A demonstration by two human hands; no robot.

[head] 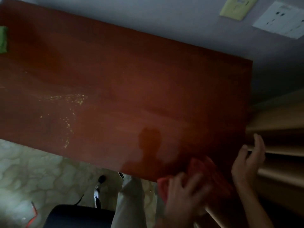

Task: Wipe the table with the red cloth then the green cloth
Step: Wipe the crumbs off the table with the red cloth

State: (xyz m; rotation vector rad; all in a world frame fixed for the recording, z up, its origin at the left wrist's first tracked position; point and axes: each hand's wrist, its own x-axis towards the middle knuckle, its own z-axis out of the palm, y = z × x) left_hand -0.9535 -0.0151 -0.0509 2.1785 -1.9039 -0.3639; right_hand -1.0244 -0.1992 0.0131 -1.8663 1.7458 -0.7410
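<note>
The reddish-brown table (pixel 125 83) fills most of the view, tilted, with pale crumbs (pixel 69 112) scattered on its left-middle part. The red cloth (pixel 200 167) lies bunched at the table's near right corner. My left hand (pixel 182 195), blurred, rests on the cloth's near edge with fingers spread over it. My right hand (pixel 248 160) hovers just right of the cloth at the table's right edge, fingers apart and holding nothing. The green cloth (pixel 3 39) sits at the far left edge of the table, partly cut off by the frame.
A light wooden shelf unit (pixel 279 145) stands against the table's right side. A dark chair seat (pixel 77 216) is below the near edge, beside my trouser leg (pixel 131 203) and shoe (pixel 98 190). Papers (pixel 279 18) hang on the wall behind.
</note>
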